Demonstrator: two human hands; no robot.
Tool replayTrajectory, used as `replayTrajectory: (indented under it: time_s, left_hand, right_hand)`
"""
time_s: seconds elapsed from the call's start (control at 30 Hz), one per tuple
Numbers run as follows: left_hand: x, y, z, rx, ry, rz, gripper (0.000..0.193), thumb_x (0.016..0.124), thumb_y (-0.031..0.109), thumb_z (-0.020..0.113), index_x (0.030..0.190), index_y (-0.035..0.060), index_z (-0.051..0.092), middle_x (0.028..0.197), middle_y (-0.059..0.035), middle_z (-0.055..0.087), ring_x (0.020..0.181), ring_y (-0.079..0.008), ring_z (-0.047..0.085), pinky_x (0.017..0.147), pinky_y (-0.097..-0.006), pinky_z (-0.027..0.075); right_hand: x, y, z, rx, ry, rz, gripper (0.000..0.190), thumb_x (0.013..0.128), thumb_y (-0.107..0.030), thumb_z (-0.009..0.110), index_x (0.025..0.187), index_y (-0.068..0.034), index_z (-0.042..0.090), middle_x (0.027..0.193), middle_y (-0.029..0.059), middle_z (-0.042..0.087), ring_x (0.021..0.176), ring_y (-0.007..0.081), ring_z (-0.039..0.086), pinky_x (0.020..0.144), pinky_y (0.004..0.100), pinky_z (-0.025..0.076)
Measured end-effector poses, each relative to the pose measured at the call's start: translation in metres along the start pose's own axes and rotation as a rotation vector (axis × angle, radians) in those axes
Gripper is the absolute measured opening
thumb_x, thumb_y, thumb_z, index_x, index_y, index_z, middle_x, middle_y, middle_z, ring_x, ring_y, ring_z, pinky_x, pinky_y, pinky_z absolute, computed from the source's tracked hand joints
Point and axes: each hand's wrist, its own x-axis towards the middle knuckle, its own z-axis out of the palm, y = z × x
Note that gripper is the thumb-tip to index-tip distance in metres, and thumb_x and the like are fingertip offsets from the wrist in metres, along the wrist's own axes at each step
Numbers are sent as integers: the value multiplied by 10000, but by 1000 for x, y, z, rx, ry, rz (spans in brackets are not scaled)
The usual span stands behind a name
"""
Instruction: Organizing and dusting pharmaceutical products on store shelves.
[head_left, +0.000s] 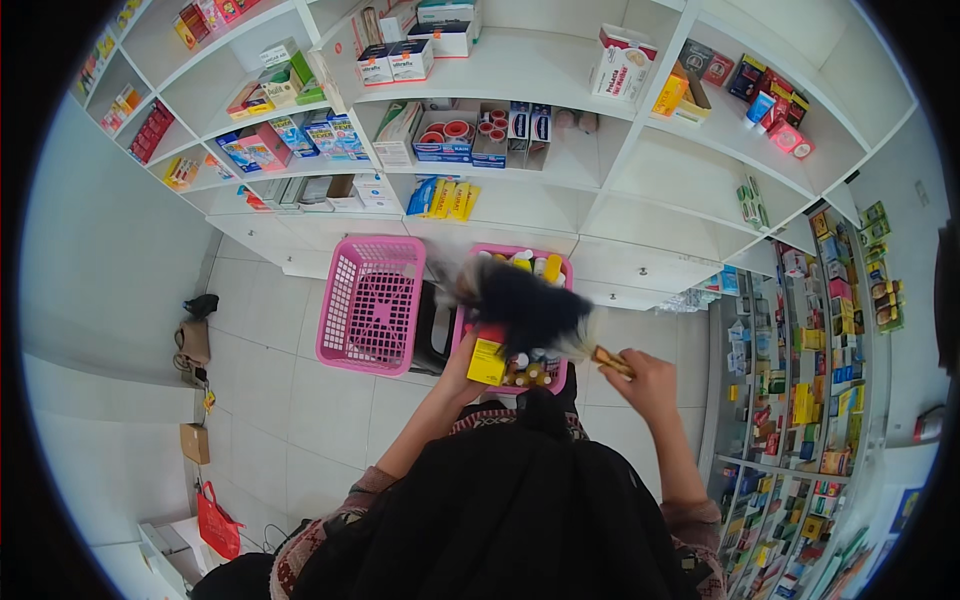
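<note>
In my right hand (646, 382) is the wooden handle of a feather duster (529, 304), whose dark plumes are blurred by motion. The plumes spread over a pink plastic basket (568, 259) and hide its middle. My left hand (463, 373) grips a yellow and red carton (487, 363) at the basket's near left side, just under the feathers. Bottles with white caps (534, 373) show in the near end of that basket. More bottles, among them a yellow one (553, 268), stand at its far end.
A second pink basket (326, 330) stands to the left, with a black stool (433, 330) between the two. White shelves (525, 64) with medicine boxes rise ahead, over white drawers (645, 277). A glass display case (724, 420) lines the right. A red bag (217, 521) lies at lower left.
</note>
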Motion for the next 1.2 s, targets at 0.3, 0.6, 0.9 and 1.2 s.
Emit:
replayTrajectory:
  time_s: [0.3, 0.6, 0.9, 1.2]
  left_hand:
    - [-11, -6, -5, -82, 85, 152, 499, 922, 438, 421, 1264, 76, 448, 1154, -107, 559, 1057, -235, 553, 930, -383, 439]
    - [-10, 7, 36, -236, -32, 12, 532, 913, 447, 419, 1249, 36, 457, 1209, -109, 537, 1093, -237, 534, 943, -403, 424]
    - [6, 3, 2, -466, -348, -188, 553, 923, 455, 416, 1315, 66, 386, 1241, -129, 506, 1106, -246, 531, 961, -401, 427]
    - [-13, -5, 21, -151, -215, 19, 467, 920, 394, 463, 1243, 56, 456, 1171, -108, 550, 1013, -204, 577, 850, -365, 501]
  right_hand:
    - [-4, -4, 7, 77, 19, -140, 340, 686, -418, 725, 661, -110, 583, 535, 27, 524, 458, 218, 542, 440, 326, 431]
    - [-16, 17, 12, 157, -78, -115, 300, 687, -355, 727, 714, -90, 590, 588, 45, 561, 509, 233, 563, 470, 330, 436]
    - [-12, 3, 15, 102, 29, -208, 313, 657, -358, 738, 723, -92, 588, 577, 44, 538, 498, 230, 543, 463, 335, 420]
    - [6, 11, -4, 57, 131, -253, 307, 633, -349, 747, 670, -98, 572, 535, 31, 499, 469, 220, 522, 450, 329, 407]
